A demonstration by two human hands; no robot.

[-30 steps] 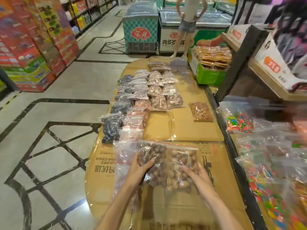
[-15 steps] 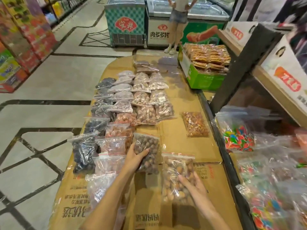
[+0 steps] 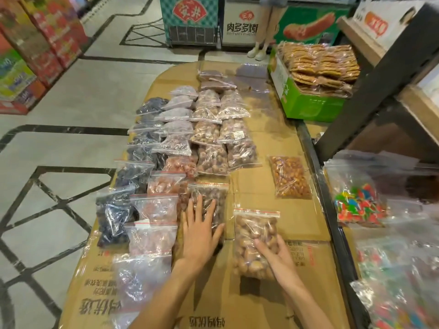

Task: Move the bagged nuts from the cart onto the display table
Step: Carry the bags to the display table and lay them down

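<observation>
Two clear red-zip nut bags (image 3: 255, 243) on cardboard, left hand (image 3: 198, 230) flat atop one, right hand (image 3: 275, 254) gripping other.

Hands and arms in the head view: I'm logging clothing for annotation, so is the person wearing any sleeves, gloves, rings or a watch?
None visible. The left hand and right hand are bare, and both forearms are uncovered down to the frame's bottom edge.

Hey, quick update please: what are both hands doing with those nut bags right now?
Left hand flat on dark nut bag, no grip. Right hand holds light nut bag, on cardboard tabletop. Nothing in the way.
</observation>
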